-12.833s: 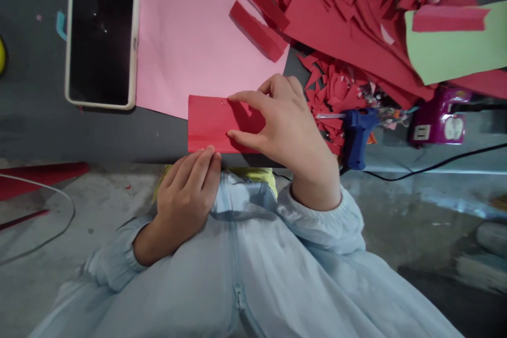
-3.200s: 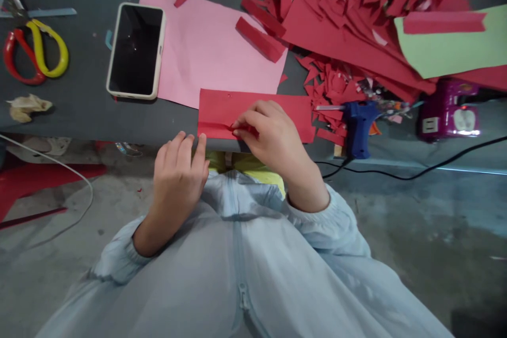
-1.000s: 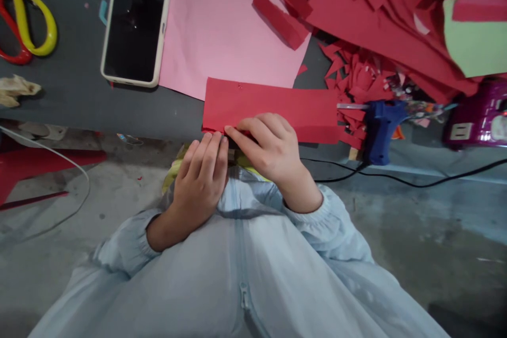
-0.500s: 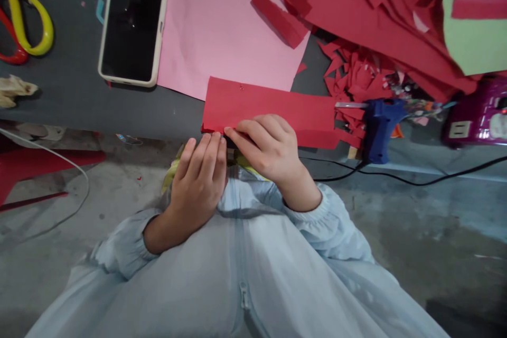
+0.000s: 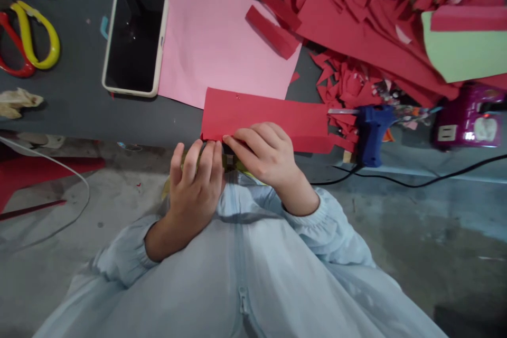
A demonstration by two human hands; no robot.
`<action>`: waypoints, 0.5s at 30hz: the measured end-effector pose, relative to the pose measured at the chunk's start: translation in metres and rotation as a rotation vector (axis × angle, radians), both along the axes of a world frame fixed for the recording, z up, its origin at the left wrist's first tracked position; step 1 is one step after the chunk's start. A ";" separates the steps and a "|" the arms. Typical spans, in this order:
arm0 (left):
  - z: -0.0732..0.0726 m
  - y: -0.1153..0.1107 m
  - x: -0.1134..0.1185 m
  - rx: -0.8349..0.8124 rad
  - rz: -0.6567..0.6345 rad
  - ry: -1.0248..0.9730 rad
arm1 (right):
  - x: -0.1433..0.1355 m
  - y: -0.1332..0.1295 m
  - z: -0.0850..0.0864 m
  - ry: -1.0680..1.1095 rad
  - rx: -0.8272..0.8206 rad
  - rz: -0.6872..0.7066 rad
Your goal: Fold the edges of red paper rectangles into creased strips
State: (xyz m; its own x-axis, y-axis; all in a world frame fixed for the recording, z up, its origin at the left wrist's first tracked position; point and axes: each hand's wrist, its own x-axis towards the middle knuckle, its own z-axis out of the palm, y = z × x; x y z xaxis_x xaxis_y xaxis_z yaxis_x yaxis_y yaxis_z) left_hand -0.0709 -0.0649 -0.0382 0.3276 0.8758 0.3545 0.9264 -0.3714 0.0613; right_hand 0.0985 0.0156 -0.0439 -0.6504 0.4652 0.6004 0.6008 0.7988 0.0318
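A strip of red paper (image 5: 265, 111) lies along the table's near edge, its near long side folded up. At the strip's near left corner, my left hand (image 5: 196, 179) has its fingertips on the folded edge, the fingers slightly apart and the thumb hidden underneath. Beside it my right hand (image 5: 269, 153) curls over the same fold, thumb and index finger pinching the edge near the left hand's fingertips. The strip's far left part overlaps a pink sheet (image 5: 222, 37). To its right lies a blue glue gun (image 5: 372, 134), nozzle pointing at the strip.
A phone (image 5: 134, 39) rests partly on the pink sheet. Scissors (image 5: 39, 37) with red and yellow handles lie at far left. Red paper scraps (image 5: 344, 82) heap up at right, near a purple device (image 5: 467, 121). A black cord (image 5: 415, 185) runs along the near edge.
The view has shifted slightly, so the table items sit a little lower. My left fingers have spread a bit more along the fold; the right hand keeps its pinch.
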 end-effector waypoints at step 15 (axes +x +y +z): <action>-0.005 0.002 -0.016 0.057 -0.047 -0.059 | -0.003 0.000 0.002 -0.020 -0.057 0.027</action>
